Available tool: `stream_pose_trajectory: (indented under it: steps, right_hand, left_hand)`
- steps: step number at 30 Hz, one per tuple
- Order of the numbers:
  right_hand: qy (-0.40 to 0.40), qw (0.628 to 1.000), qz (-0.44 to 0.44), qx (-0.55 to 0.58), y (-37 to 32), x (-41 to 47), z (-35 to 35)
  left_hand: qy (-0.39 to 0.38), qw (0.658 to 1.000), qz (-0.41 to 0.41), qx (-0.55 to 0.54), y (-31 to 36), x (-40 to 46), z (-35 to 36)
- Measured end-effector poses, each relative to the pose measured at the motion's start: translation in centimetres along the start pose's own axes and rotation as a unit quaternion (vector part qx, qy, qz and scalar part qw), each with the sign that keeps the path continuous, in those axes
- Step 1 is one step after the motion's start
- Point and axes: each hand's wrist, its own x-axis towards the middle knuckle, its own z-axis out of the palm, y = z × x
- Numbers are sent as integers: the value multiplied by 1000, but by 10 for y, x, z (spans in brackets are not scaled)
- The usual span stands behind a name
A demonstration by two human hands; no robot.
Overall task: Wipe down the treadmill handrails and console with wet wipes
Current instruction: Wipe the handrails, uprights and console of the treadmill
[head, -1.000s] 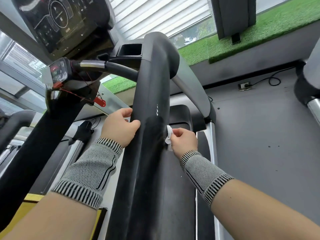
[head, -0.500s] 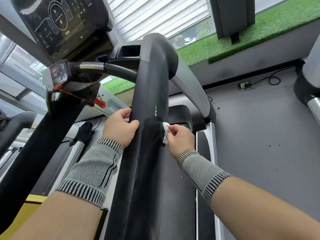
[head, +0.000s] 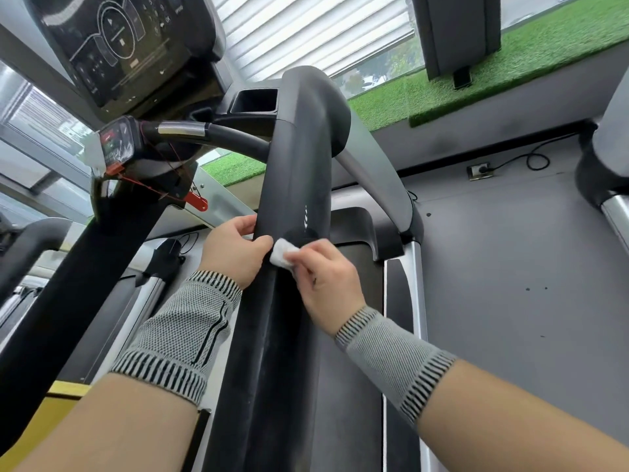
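Note:
A thick black handrail (head: 299, 158) of the treadmill runs from the bottom centre up to the console (head: 119, 46) at the top left. My left hand (head: 235, 253) grips the rail's left side, thumb on top. My right hand (head: 323, 281) pinches a small white wet wipe (head: 280, 253) and presses it on the top of the rail, right beside my left thumb. Both wrists wear grey knitted bands.
A small control pod (head: 117, 144) with a red safety clip (head: 197, 201) sits left of the rail. The grey upright (head: 377, 178) drops to the belt deck (head: 357, 335). Another machine's frame (head: 609, 165) stands at the right edge. A floor socket with cable (head: 480, 170) lies beyond.
My right hand has carried the wipe from the rail's right side up and over onto its top, toward my left thumb. My left hand has kept its grip.

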Motion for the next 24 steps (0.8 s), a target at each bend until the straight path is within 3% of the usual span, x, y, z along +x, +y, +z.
stream_pose_trajectory:
  steps: [5,9,11,13,16,18,22,24]
  right_hand:
    - [-5,981,191,-18,18,29,8]
    - [-78,909,408,-30,38,27,-1]
    - [-69,923,377,-15,35,23,-7]
    - [-9,968,251,25,18,16,-7]
    - [24,994,97,42,-3,4,3]
    - [34,991,123,28,9,7,9]
    - [-65,934,352,-8,53,21,9]
    - [-69,933,354,-3,54,17,0]
  left_hand:
    - [-13,1000,-13,-22,-2,5,0]
    - [-13,998,-37,-41,3,9,2]
    - [-15,998,-40,-54,8,9,3]
    - [-17,996,-44,-70,10,11,4]
    - [-25,995,-48,-80,10,13,4]
    - [-27,996,-42,-73,10,14,4]
    - [-29,996,-41,-67,9,15,3]
    - [-32,997,-39,-58,8,14,3]
